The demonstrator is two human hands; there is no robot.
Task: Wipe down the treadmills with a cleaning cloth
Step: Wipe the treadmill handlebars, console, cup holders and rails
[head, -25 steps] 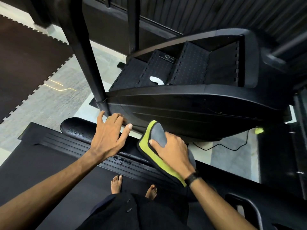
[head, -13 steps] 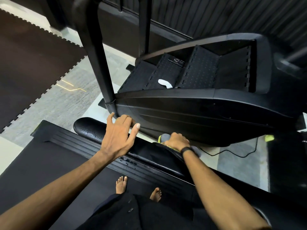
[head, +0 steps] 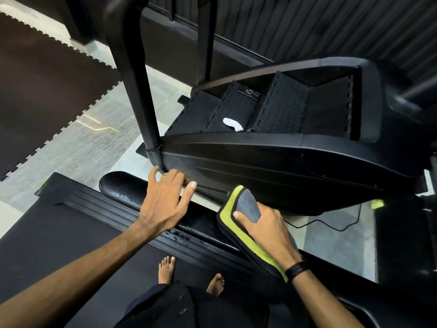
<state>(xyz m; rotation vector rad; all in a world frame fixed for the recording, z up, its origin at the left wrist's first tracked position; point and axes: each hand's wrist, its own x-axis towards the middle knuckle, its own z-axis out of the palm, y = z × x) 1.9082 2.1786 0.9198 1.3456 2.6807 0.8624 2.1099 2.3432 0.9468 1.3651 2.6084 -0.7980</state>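
Gym floor (head: pixel 71 143), 10 o'clock. Left hand (head: pixel 165 204), 6 o'clock: fingers spread, resting on wet rail (head: pixel 123 190). Right hand (head: pixel 267 230), 4 o'clock: pressing cloth (head: pixel 236 223), thumb hooked over it. Treadmill console (head: pixel 283 169), 1 o'clock. Risk: left palm slipping on the wet.

arms: bare | left hand (head: pixel 165 204): thin ring | right wrist: black band (head: pixel 296 268) | clothing (head: pixel 189 308): dark | feet: bare
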